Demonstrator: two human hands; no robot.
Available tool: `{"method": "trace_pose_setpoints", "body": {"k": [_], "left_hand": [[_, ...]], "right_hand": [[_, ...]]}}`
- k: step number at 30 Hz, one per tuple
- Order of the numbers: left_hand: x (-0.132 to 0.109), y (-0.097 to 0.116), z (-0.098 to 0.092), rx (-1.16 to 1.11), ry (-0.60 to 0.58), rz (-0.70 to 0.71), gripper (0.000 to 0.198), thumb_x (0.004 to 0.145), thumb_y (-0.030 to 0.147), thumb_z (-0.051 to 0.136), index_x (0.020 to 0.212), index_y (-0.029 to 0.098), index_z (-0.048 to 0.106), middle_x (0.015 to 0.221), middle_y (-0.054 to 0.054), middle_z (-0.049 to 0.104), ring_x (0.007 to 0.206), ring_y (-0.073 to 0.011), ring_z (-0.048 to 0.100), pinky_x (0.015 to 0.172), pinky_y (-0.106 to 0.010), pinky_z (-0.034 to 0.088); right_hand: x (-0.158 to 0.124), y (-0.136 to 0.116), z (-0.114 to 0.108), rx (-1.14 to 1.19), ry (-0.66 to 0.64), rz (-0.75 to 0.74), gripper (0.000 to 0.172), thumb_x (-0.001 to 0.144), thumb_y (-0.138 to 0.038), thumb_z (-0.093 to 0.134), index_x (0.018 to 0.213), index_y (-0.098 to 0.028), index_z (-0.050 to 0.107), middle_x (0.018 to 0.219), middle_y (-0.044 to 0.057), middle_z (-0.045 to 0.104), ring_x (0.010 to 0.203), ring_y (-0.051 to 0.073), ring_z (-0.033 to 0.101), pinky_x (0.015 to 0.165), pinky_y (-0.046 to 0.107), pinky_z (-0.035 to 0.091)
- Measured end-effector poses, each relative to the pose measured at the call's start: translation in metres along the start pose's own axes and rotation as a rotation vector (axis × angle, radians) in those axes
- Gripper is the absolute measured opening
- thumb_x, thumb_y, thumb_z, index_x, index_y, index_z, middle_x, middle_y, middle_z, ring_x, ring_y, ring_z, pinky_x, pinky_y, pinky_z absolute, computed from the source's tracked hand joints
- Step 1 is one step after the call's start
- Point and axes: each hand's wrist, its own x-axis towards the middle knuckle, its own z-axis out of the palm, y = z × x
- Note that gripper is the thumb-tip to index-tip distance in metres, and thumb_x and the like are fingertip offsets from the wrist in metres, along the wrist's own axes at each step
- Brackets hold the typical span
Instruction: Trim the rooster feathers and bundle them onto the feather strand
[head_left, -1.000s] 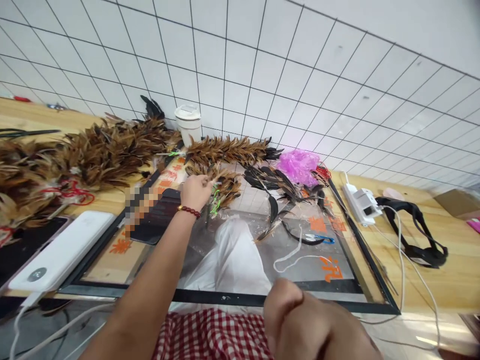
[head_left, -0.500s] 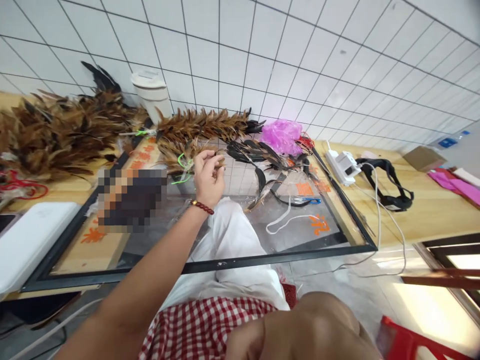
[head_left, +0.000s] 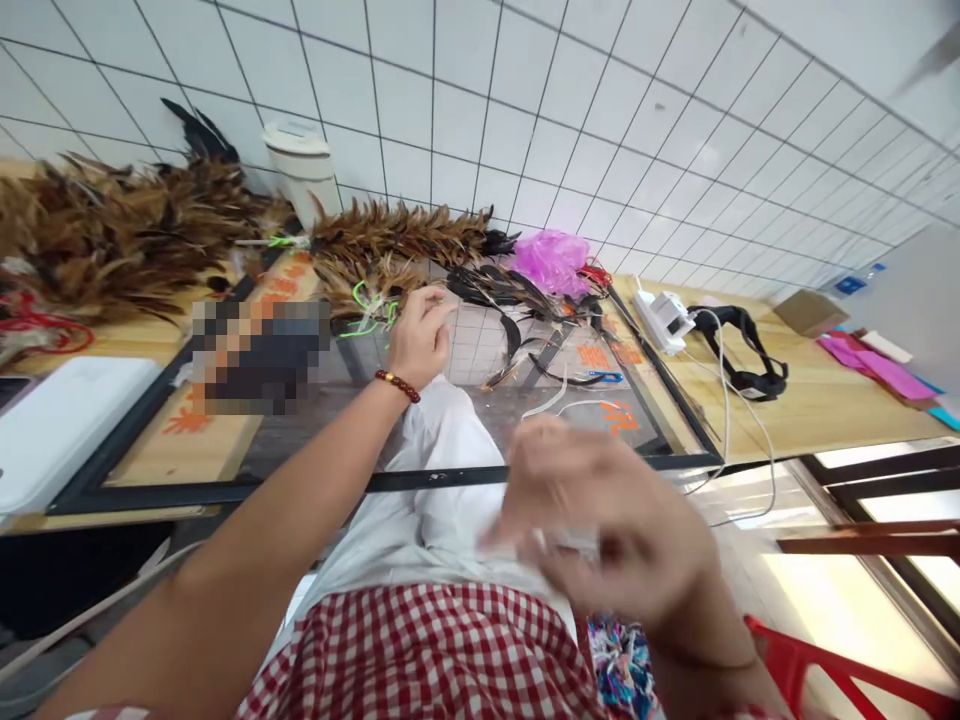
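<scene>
My left hand [head_left: 421, 335], with a beaded bracelet on its wrist, is over the glass panel, fingers curled and pressed together. Whatever they pinch is too small or hidden to make out. Just left of it lies a bunch of brown feathers [head_left: 379, 278] with bright green ties [head_left: 367, 310]. Nearer to me my right hand [head_left: 600, 515] is above the panel's front edge, badly smeared by motion, its fingers unclear. Loose dark feathers [head_left: 499, 290] lie right of my left hand. Behind runs a long feather strip [head_left: 405, 235] in brown, with a black end.
The black-framed glass panel [head_left: 427, 480] rests on a wooden table [head_left: 817, 400]. Around it are a feather heap [head_left: 97, 240], a white lidded container [head_left: 300, 175], a purple plastic bag [head_left: 551, 262], a blue-handled tool [head_left: 606, 377], a power strip [head_left: 664, 320] with cables and a black strap [head_left: 742, 355].
My right hand has risen from near my lap, forward to the panel's front edge. My left hand stays near the tied feathers, its fingers slightly shifted. The view has tilted a little.
</scene>
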Motion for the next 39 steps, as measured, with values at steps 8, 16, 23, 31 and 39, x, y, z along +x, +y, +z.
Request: {"method": "trace_pose_setpoints", "body": {"k": [8,16,23,31,39], "left_hand": [[-0.001,0.001,0.002,0.023,-0.022,0.084,0.033,0.079,0.013,0.047,0.107,0.017,0.064,0.115,-0.011,0.056,0.107,-0.0216,0.054,0.095,-0.037,0.043],[-0.001,0.004,0.003,0.028,-0.079,0.109,0.029,0.082,0.015,0.046,0.103,0.018,0.066,0.101,-0.01,0.066,0.098,-0.0221,0.058,0.089,-0.039,0.045],[-0.001,0.005,0.014,-0.404,-0.028,-0.367,0.021,0.079,0.024,0.056,0.092,0.016,0.069,0.089,-0.009,0.071,0.083,-0.0189,0.064,0.08,-0.034,0.049],[0.006,0.019,0.031,-0.778,-0.244,-0.663,0.015,0.067,0.027,0.07,0.078,0.016,0.072,0.074,-0.004,0.071,0.065,-0.0138,0.06,0.061,-0.024,0.047],[0.048,0.007,0.043,-1.182,-0.018,-0.953,0.02,0.07,0.025,0.07,0.085,0.012,0.065,0.059,0.0,0.06,0.049,-0.0069,0.053,0.048,-0.018,0.042]], "right_hand": [[0.006,0.133,-0.025,-0.641,-0.205,0.609,0.024,0.085,-0.015,0.048,0.093,-0.018,0.071,0.095,0.009,0.068,0.086,0.018,0.061,0.073,0.028,0.039],[0.035,0.157,0.009,-0.7,-0.381,0.427,0.018,0.084,-0.016,0.049,0.085,-0.013,0.067,0.092,0.014,0.067,0.085,0.023,0.062,0.075,0.032,0.038],[0.032,0.205,-0.012,0.319,0.61,0.662,0.017,0.08,-0.036,0.055,0.075,-0.02,0.052,0.062,-0.001,0.06,0.058,0.012,0.057,0.06,0.024,0.042],[0.047,0.223,0.002,0.761,0.753,0.671,0.027,0.066,-0.039,0.071,0.07,-0.019,0.052,0.056,-0.001,0.063,0.056,0.012,0.061,0.058,0.023,0.046],[0.009,0.247,-0.028,0.426,0.881,0.693,0.017,0.068,-0.031,0.066,0.078,-0.019,0.06,0.072,0.0,0.065,0.063,0.011,0.059,0.062,0.024,0.046]]}}
